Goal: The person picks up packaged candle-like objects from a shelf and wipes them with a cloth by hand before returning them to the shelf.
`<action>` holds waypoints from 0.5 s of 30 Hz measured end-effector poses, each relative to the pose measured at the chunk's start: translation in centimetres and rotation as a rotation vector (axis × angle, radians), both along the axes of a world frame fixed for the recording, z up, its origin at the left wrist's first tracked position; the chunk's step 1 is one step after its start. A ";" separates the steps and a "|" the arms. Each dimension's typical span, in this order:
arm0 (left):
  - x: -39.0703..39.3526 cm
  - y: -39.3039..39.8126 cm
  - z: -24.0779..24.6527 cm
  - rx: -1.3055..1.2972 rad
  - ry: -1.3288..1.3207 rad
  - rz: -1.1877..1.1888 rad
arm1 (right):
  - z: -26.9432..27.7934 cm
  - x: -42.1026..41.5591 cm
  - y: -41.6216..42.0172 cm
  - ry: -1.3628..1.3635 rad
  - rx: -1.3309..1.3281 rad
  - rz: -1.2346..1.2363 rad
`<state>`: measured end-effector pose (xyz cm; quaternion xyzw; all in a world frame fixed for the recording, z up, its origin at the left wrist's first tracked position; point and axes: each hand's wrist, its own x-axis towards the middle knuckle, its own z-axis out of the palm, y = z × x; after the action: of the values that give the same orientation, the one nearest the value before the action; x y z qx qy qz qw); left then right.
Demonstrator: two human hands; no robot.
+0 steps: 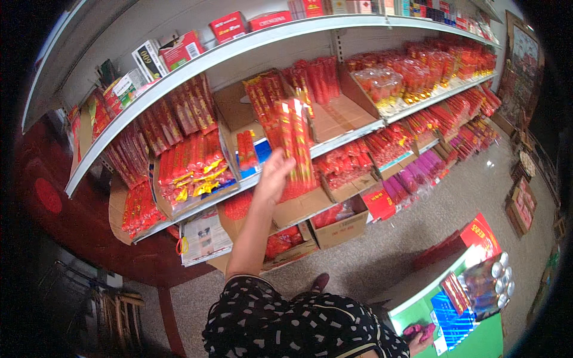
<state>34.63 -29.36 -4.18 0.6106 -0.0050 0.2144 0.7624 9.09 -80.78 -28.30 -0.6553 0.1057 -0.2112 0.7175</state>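
Observation:
My left hand (274, 172) is raised before the shelves, gripping a clear-wrapped pack of red candles (295, 138) with gold markings. The pack stands nearly upright and is slightly blurred. Behind it, more red packs (262, 96) lean in an open cardboard box on the middle shelf. At the lower right my right hand (420, 345) is partly cut off by the frame's bottom edge. Its fingers close around a crumpled magenta item (421, 331) over a green tabletop (485, 340). What that item is, I cannot tell.
Metal shelving (344, 138) curves across the view, loaded with red packs. Cardboard cartons (342, 230) stand low beneath it. On the green table lie a shiny blue packet (452, 320), a small red pack (455, 293) and shrink-wrapped cans (488, 282). Stacked newspapers (206, 237) jut out at lower left.

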 end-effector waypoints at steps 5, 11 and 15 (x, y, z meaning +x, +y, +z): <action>7.3 10.5 2.7 0.168 -0.100 0.465 | -1.4 0.4 -0.8 0.150 -1.002 -0.198; 16.8 22.5 1.1 0.410 0.020 1.075 | -4.7 0.4 -0.6 0.219 -1.111 -0.497; 20.2 27.9 -0.7 0.582 -0.036 1.243 | -3.1 1.7 1.5 0.139 -1.395 -0.881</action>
<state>54.80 -1.44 -4.85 0.6764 0.2762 0.6121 0.3024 10.81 -79.31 -31.36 -0.8601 0.2418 -0.4491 -0.0106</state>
